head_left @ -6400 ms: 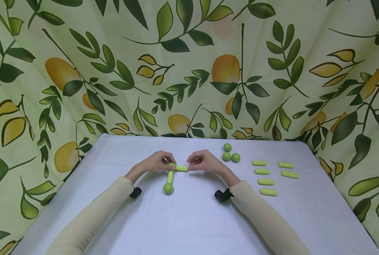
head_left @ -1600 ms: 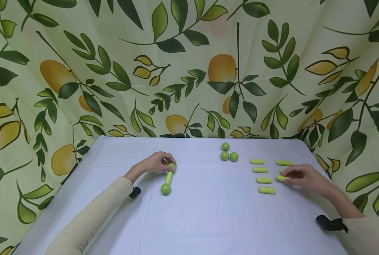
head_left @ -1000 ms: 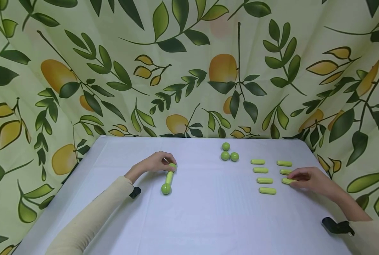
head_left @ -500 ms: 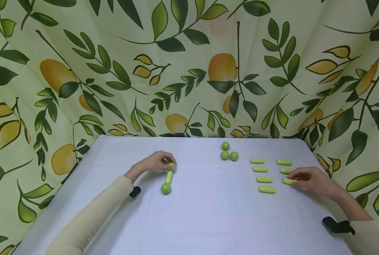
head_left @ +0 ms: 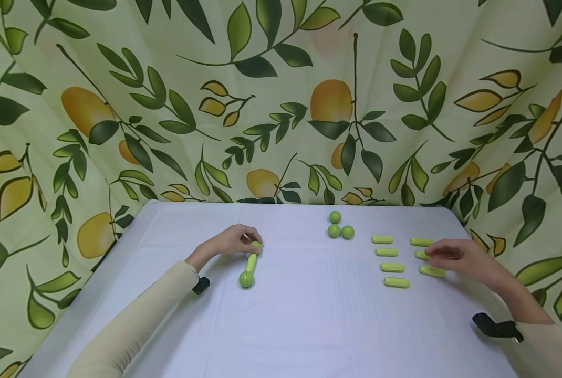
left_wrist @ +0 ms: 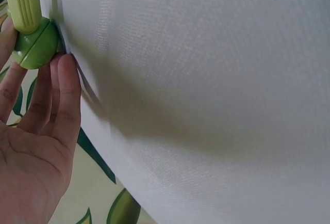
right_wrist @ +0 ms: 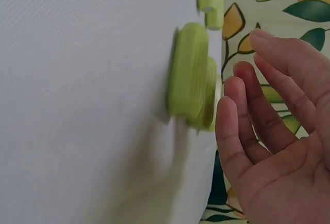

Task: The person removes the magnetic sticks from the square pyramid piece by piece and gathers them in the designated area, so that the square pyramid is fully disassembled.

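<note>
My left hand [head_left: 229, 240] pinches a green ball [left_wrist: 38, 46] between thumb and fingers. A ridged light-green stick [head_left: 251, 262] joins that ball to a second green ball [head_left: 246, 279] nearer me on the table. In the head view most of the held ball is covered by my fingers. On the right, my right hand [head_left: 472, 261] hovers with fingers apart and nothing in them. Just beneath it lies a loose light-green stick [head_left: 432, 271], the nearest of the right column; another stick [head_left: 421, 255] behind it is partly hidden by my fingertips.
Three loose green balls [head_left: 334, 230] sit at the back, right of centre. A column of several light-green sticks [head_left: 392, 268] lies left of my right hand. A further stick [head_left: 421, 242] lies behind it. A patterned curtain [head_left: 281, 131] rises behind the white-covered table [head_left: 309, 325].
My right hand took the stick from beside the left hand's ball over to the right column. It has now let go of that stick and lifted slightly. My left hand stays put.
</note>
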A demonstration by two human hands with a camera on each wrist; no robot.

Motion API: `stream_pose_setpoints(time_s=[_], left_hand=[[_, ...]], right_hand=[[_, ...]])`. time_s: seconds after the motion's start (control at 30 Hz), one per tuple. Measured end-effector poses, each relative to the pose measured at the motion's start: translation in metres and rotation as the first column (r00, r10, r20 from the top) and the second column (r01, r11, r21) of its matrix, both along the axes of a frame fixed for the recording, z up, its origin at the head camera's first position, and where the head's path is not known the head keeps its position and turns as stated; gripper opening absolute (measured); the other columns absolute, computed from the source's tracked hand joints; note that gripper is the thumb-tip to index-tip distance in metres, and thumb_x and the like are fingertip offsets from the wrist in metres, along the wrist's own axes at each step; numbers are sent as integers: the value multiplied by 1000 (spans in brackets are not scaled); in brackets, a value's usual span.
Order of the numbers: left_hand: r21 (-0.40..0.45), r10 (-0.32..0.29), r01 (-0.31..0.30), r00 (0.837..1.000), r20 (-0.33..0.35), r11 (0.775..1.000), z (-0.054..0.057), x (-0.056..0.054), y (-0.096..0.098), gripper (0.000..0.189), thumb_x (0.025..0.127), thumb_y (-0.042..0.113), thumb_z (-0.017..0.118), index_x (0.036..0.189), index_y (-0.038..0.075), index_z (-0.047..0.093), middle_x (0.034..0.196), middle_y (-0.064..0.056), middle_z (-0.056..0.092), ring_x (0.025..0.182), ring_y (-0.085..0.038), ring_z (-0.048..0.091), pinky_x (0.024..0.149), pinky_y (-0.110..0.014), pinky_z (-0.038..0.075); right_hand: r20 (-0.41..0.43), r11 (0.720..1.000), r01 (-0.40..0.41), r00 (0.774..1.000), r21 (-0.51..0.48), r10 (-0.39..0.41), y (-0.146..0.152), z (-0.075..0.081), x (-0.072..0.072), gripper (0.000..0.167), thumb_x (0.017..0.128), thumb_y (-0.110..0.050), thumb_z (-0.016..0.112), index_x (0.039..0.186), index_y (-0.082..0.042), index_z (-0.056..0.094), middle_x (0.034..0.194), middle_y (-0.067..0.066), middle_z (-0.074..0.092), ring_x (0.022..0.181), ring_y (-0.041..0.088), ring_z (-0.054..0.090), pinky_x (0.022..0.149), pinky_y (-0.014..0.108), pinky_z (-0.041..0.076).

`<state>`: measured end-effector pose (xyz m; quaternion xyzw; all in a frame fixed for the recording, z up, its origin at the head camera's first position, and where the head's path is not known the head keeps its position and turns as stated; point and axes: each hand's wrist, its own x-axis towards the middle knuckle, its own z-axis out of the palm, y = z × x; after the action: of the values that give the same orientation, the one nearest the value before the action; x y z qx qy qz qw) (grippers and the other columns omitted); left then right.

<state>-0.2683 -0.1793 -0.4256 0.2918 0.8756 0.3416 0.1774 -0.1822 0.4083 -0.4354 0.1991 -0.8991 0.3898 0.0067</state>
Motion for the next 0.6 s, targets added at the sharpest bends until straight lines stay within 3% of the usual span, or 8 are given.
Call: stream_pose_setpoints(time_s=[0.33, 0.6], left_hand=[[15, 14, -14, 1000, -1, 1000, -3, 2, -1, 19, 95, 18, 76, 110, 7, 73, 111, -1, 68, 104, -22, 64, 91, -33, 53], [34, 15, -13, 999, -52, 999, -5, 5, -1, 20, 94, 17, 76, 110, 5, 72, 110, -4, 68, 99, -23, 64, 89, -35, 54]], right_hand=[[17, 999, -16, 1000, -47, 17, -35, 7, -13, 25, 92, -6, 77, 115, 1, 72, 111, 16, 71, 94, 12, 68, 80, 15, 52], [70, 997, -18, 997, -77, 23, -61, 9, -24, 29, 94, -13, 76, 118, 2, 70, 114, 16, 70, 96, 12, 66, 81, 18, 53]])
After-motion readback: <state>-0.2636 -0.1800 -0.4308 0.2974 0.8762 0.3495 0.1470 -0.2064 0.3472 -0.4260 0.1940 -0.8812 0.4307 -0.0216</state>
